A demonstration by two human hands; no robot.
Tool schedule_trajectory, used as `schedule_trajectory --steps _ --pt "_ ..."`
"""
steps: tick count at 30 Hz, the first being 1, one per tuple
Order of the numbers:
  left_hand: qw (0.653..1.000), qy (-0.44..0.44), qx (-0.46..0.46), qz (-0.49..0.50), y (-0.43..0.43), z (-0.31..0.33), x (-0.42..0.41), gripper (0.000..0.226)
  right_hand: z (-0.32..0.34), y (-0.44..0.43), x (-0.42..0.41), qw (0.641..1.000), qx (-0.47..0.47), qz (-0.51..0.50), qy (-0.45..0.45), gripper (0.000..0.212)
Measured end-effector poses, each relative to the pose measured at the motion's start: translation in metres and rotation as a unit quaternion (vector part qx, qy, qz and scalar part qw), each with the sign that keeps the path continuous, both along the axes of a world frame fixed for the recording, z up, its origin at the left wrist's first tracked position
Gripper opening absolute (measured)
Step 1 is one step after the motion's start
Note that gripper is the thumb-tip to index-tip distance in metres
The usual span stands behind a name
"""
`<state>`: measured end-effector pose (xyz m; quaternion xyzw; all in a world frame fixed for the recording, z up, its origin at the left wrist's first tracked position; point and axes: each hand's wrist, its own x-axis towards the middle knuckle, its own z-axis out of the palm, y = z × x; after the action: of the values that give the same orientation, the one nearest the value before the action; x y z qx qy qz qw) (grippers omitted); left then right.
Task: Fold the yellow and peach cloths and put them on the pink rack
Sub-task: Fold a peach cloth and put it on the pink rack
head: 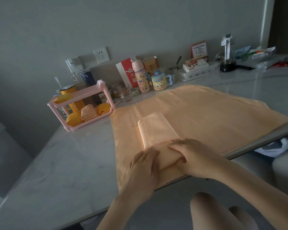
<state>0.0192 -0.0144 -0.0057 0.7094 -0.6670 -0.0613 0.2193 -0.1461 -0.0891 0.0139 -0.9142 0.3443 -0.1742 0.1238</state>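
At the near edge of the pale marble surface (65,163), both hands work the close end of a folded peach strip (156,128), which lies lengthwise on top of a spread peach cloth (214,113). The left hand (143,165) lies flat, its fingers (150,155) straight and together, pressing on the left side of the raised fold. The right hand (191,156) grips the same fold from the right, with its fingers curled over the top and the thumb tucked against the underside. The spread cloth reaches the surface's front edge.

Well to the left stands the pink rack (100,83). Its lower shelf holds a folded peach cloth (88,112) between two folded yellow cloths (73,119), and another yellow cloth (63,97) lies on the upper shelf. Along the wall behind are a pink bottle (140,78), a cartoon-faced mug (159,83), a glass (125,92) and, further right, a kettle (227,53).
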Motion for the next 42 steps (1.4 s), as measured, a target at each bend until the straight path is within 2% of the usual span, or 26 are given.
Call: schedule_trajectory --steps 2,5,7,11,14,15,17,20,25,28,31,33,35,37,39,42 --pt "0.999 0.033 0.009 0.009 -0.002 0.008 -0.002 0.032 -0.001 -0.003 0.001 0.999 0.004 -0.022 -0.026 0.041" --pt "0.999 0.013 0.029 0.017 -0.005 0.014 0.000 0.040 0.001 -0.012 0.000 0.997 0.000 -0.048 -0.067 0.033" --pt "1.000 0.014 0.001 0.000 -0.005 0.012 0.007 0.040 0.004 -0.014 -0.005 0.994 0.031 -0.039 -0.097 0.024" --pt "0.993 0.099 -0.064 -0.003 0.011 0.001 0.018 0.021 0.009 -0.009 -0.022 0.974 0.141 0.017 -0.175 0.018" --pt "0.979 0.174 -0.107 0.014 0.018 -0.007 0.020 0.026 0.004 -0.006 -0.025 0.963 0.163 0.028 -0.214 0.005" --pt "0.979 0.172 -0.109 0.019 0.017 -0.008 0.019 0.022 0.002 -0.006 -0.025 0.960 0.162 0.020 -0.229 0.004" --pt "0.977 0.188 -0.095 0.027 0.014 -0.008 0.018 0.014 -0.003 -0.006 -0.019 0.958 0.148 -0.004 -0.246 0.016" --pt "0.978 0.182 -0.097 0.045 0.012 -0.003 0.016 0.010 -0.007 -0.006 -0.010 0.963 0.119 -0.031 -0.239 0.020" --pt "0.967 0.195 -0.096 0.131 0.003 0.007 0.008 0.024 -0.011 -0.010 0.010 0.975 0.041 -0.134 -0.171 0.024" --pt "0.965 0.160 -0.090 0.186 -0.002 0.007 0.001 0.031 -0.013 -0.012 0.018 0.976 0.020 -0.175 -0.129 0.033" --pt "0.968 0.077 -0.091 0.220 0.001 0.008 -0.011 0.024 -0.012 -0.011 0.020 0.979 0.006 -0.178 -0.096 0.034" --pt "0.969 -0.003 -0.074 0.235 0.003 0.010 -0.016 0.033 -0.011 -0.013 0.021 0.981 0.003 -0.176 -0.077 0.032" --pt "0.968 -0.026 -0.059 0.242 0.003 0.012 -0.017 0.045 -0.012 -0.014 0.022 0.979 -0.029 -0.186 -0.074 0.029" --pt "0.970 -0.020 -0.072 0.231 0.003 0.012 -0.015 0.047 -0.015 -0.014 0.022 0.971 -0.113 -0.200 -0.066 0.030" --pt "0.973 -0.063 -0.119 0.188 0.002 0.007 -0.011 0.045 -0.015 -0.010 0.026 0.964 -0.174 -0.185 -0.074 0.031" --pt "0.972 -0.133 -0.146 0.125 -0.003 -0.002 -0.004 0.041 -0.015 -0.001 0.028 0.972 -0.205 -0.086 -0.082 0.020"
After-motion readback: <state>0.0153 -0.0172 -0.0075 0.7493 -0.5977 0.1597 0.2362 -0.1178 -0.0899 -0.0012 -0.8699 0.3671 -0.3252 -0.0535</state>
